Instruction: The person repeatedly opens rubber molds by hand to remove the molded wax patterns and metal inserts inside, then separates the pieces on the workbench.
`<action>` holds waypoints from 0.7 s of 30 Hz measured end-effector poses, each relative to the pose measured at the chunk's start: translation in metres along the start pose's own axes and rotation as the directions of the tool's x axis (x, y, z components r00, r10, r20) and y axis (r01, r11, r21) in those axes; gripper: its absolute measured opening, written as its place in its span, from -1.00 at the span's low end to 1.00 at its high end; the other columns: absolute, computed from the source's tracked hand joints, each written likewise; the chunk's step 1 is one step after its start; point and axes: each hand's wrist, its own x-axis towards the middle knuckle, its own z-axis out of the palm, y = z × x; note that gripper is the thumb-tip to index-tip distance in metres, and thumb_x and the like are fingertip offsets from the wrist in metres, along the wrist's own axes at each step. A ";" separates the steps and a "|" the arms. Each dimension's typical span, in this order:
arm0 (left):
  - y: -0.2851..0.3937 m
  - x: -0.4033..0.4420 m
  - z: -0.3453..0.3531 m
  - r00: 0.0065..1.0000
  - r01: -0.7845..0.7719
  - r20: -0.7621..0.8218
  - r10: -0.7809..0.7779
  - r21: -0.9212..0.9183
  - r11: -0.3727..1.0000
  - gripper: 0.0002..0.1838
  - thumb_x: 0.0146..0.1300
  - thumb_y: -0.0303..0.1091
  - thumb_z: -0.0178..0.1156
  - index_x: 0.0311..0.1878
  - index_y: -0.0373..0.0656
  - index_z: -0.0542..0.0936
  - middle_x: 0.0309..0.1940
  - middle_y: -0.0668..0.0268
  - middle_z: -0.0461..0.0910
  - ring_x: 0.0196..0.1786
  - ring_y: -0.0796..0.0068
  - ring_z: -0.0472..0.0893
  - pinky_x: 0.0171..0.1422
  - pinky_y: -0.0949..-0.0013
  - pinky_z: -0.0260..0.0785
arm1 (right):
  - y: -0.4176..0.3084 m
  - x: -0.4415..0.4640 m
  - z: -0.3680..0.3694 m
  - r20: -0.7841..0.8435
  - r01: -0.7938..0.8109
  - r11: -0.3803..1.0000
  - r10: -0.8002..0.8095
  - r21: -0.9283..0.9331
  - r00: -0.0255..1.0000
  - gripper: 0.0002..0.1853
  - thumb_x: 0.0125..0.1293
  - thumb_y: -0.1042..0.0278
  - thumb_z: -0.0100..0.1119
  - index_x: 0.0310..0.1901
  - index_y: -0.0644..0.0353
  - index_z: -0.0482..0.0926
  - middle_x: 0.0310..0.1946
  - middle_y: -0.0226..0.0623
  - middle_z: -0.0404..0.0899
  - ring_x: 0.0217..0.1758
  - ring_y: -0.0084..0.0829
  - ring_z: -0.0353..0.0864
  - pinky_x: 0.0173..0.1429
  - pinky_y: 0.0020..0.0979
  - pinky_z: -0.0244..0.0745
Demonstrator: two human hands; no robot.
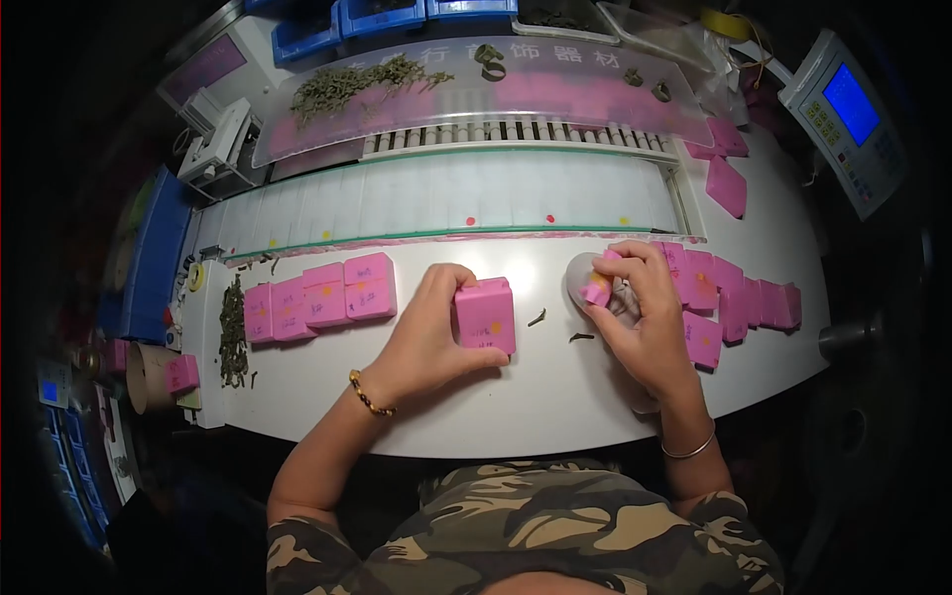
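Near the middle of the white table, my left hand grips a pink block with handwriting and a yellow dot, fingers on its far edge and thumb on its near edge. To the right, my right hand pinches a small pink piece with a yellow mark, over a round whitish object partly hidden behind it. Two small dark green pieces lie on the table between my hands. Rows of marked pink blocks stand at the left and at the right.
A dark green pile lies left of the left blocks. Beyond the work area are a glass-edged white panel, a roller strip and a clear tray holding green pieces. A device with a blue screen stands at the right.
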 end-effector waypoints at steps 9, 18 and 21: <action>0.015 -0.037 0.028 0.934 -0.343 -0.047 0.355 0.165 0.925 -0.42 0.08 -0.38 0.57 0.17 -0.04 0.53 0.14 0.05 0.50 0.02 0.07 0.62 0.07 0.21 0.58 | -0.012 -0.015 -0.011 0.028 -0.140 0.985 0.138 0.098 0.990 -0.37 0.05 0.65 0.45 0.21 0.27 0.48 0.09 -0.15 0.52 0.05 -0.31 0.63 0.12 -0.36 0.57; 0.027 -0.045 0.012 0.992 -0.124 -0.038 0.120 -0.153 0.980 -0.80 0.48 -0.30 0.17 0.05 -0.10 0.65 0.09 0.10 0.53 0.20 0.06 0.49 0.29 0.17 0.39 | -0.049 -0.022 0.019 0.253 -0.236 0.678 0.076 0.697 0.964 -0.25 0.10 0.71 0.42 0.35 0.26 0.33 0.29 -0.20 0.32 0.27 -0.43 0.51 0.24 -0.40 0.59; 0.033 -0.042 0.002 0.992 0.048 0.125 -0.013 -0.280 0.959 -0.71 0.37 -0.33 0.33 0.12 -0.09 0.63 0.13 0.21 0.49 0.13 0.25 0.50 0.24 0.22 0.40 | -0.042 -0.032 0.021 0.202 -0.114 0.780 -0.016 0.616 0.979 -0.26 0.08 0.65 0.48 0.32 0.27 0.35 0.27 -0.17 0.34 0.23 -0.45 0.52 0.20 -0.40 0.55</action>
